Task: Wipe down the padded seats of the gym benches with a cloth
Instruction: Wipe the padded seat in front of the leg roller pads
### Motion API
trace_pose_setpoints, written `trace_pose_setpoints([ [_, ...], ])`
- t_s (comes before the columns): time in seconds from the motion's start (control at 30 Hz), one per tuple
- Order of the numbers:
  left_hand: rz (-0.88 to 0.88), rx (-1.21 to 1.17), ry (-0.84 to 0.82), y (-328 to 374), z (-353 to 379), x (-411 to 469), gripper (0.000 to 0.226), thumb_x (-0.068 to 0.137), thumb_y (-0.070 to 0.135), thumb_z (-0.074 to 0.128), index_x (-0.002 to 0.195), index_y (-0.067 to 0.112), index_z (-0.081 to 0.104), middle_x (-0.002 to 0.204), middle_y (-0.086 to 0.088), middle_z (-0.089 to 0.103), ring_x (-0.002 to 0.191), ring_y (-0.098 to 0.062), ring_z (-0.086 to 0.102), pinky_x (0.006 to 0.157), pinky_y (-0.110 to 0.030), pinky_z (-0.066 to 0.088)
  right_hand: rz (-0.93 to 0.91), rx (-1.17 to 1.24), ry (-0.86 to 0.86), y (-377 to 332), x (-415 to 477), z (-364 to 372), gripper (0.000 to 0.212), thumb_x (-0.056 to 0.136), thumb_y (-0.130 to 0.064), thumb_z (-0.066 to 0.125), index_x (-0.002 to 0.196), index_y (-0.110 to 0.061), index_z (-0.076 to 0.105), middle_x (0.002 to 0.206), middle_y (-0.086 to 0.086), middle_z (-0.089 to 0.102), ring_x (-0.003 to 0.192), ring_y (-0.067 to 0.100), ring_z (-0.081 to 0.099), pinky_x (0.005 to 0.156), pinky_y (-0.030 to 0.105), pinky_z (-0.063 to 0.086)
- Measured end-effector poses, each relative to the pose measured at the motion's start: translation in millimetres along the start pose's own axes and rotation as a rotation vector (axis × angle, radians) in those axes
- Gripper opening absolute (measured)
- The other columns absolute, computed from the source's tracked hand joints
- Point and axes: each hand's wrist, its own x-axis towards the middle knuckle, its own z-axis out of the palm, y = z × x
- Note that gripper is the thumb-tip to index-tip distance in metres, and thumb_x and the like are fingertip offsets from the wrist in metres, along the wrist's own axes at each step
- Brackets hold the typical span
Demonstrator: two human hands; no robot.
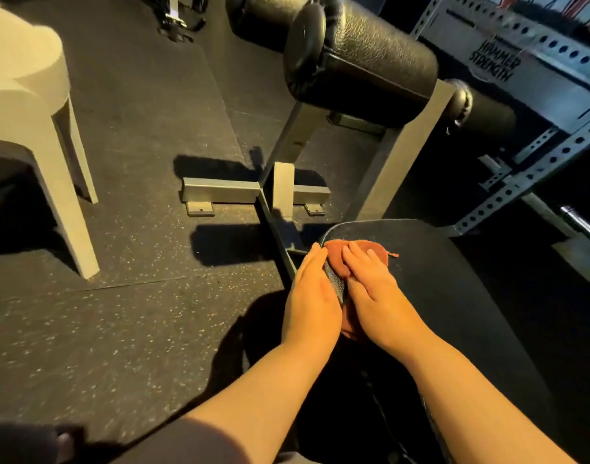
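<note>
Pressing flat on the reddish cloth, the right hand lies with fingers straight, pinning it to the near-left corner of the padded seat; the left hand, also flat and gripping nothing, rests along the seat's left edge just beside it; the seat's long axis runs toward the person, so unwiped padding lies mostly rightward and nearer, closest to the right hand.
</note>
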Motion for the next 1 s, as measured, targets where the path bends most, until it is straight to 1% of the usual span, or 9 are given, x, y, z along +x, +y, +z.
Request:
trace_pose_setpoints([
  [0.1,-0.046,-0.003,0.077,0,3,6,0.046,0.106,0.016,0.031,0.148,0.029,0.045,0.154,0.012,0.04,0.139,0.0,0.035,0.114,-0.016,0.025,-0.065,-0.021,-0.048,-2,-27,-6,0.05,0.106,-0.021,0.043,0.151,-0.039,0.034,0.16,-0.024,0.02,0.147,-0.011,0.006,0.118,0.011,0.002],
  [0.17,-0.055,-0.01,0.1,2,5,8,0.046,0.105,0.012,0.032,0.146,0.027,0.049,0.152,0.009,0.043,0.139,-0.004,0.037,0.113,-0.017,0.027,-0.141,-0.052,-0.082,2,-55,-13,0.048,0.104,-0.023,0.047,0.149,-0.039,0.037,0.159,-0.025,0.025,0.146,-0.013,0.01,0.116,0.007,0.004],
  [0.4,-0.116,-0.023,0.124,1,8,3,0.05,0.104,0.014,0.031,0.149,0.035,0.042,0.152,0.011,0.044,0.138,-0.009,0.041,0.115,-0.03,0.034,-0.134,-0.026,-0.009,-20,1,1,0.051,0.104,-0.008,0.04,0.149,-0.032,0.044,0.156,-0.017,0.036,0.145,-0.008,0.022,0.126,0.035,0.014],
  [0.57,-0.141,-0.149,0.162,-7,6,2,0.054,0.097,0.007,0.037,0.137,0.04,0.055,0.143,0.015,0.052,0.132,-0.007,0.047,0.11,-0.027,0.037,-0.117,-0.029,-0.027,-4,-44,-4,0.049,0.103,-0.02,0.052,0.148,-0.037,0.045,0.156,-0.023,0.033,0.145,-0.011,0.018,0.116,0.008,0.008],
  [0.67,-0.079,-0.074,0.25,-11,2,-7,0.047,0.097,0.011,0.039,0.136,0.032,0.055,0.144,0.015,0.047,0.134,-0.005,0.041,0.113,-0.028,0.033,-0.118,-0.176,0.117,4,-63,-2,0.044,0.098,-0.03,0.047,0.141,-0.03,0.056,0.149,-0.014,0.046,0.137,0.009,0.04,0.113,0.018,0.022],
  [0.73,0.027,-0.03,0.33,-17,-1,-17,0.043,0.091,0.027,0.039,0.13,0.025,0.057,0.127,0.007,0.054,0.122,-0.009,0.046,0.109,-0.036,0.037,-0.034,-0.194,0.236,-11,-50,15,0.046,0.095,-0.03,0.043,0.137,-0.023,0.061,0.141,-0.003,0.05,0.127,0.022,0.045,0.106,0.03,0.03],
  [0.8,0.124,-0.031,0.328,-25,-4,-26,0.045,0.086,0.04,0.036,0.121,0.023,0.058,0.11,0.006,0.057,0.108,-0.011,0.05,0.1,-0.037,0.041,0.125,-0.127,0.277,-39,-36,31,0.041,0.099,-0.03,0.046,0.138,-0.021,0.055,0.138,-0.001,0.045,0.128,0.022,0.039,0.106,0.034,0.029],
  [0.87,0.135,-0.048,0.254,-26,-6,-31,0.049,0.088,0.049,0.032,0.12,0.025,0.06,0.113,0.005,0.059,0.107,-0.011,0.053,0.099,-0.036,0.042,0.225,0.002,0.247,-54,-28,33,0.041,0.102,-0.035,0.047,0.141,-0.022,0.047,0.14,-0.004,0.039,0.133,0.017,0.033,0.115,0.039,0.025],
  [1.0,0.174,0.26,0.18,-13,1,-29,0.061,0.091,0.058,0.023,0.138,0.028,0.05,0.13,0.004,0.049,0.122,-0.014,0.043,0.107,-0.037,0.036,0.103,0.188,0.131,-29,-32,2,0.039,0.101,-0.039,0.043,0.137,-0.034,0.056,0.143,-0.014,0.043,0.137,0.008,0.032,0.118,0.037,0.025],
])
